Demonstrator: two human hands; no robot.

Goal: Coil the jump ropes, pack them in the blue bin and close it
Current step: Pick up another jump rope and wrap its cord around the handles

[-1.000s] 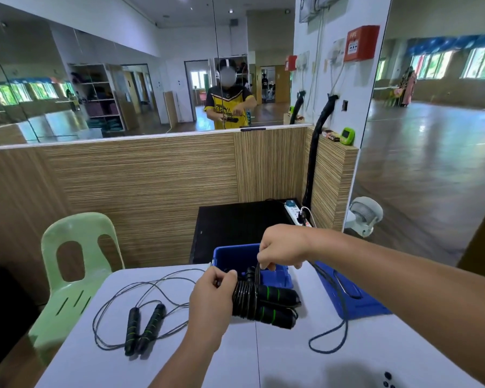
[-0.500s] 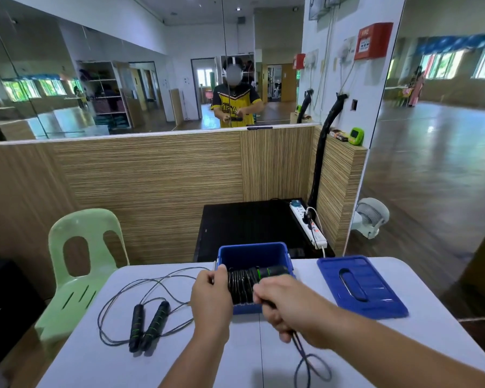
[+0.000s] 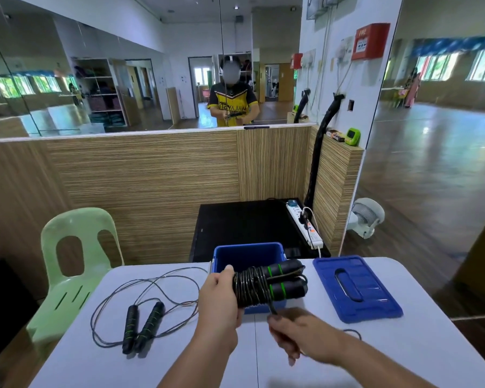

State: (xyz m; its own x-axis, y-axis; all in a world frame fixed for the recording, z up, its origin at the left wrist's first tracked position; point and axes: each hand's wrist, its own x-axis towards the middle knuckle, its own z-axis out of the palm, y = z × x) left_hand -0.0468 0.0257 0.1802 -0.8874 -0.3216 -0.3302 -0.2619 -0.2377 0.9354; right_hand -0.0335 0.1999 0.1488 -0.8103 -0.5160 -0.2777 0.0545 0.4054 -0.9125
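Gripping coiled jump rope, left hand; right hand pinches loose cord; shirt mirrored "MALAYSIA"

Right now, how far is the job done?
Done: first rope mostly wound round its handles. In hand: left hand grips that bundle, right hand pinches the cord's tail. Left: second rope lies loose on the table; bin open, lid beside it.

Bright, even daylight; edges bow from wide-angle distortion; right hand seems motion-blurred
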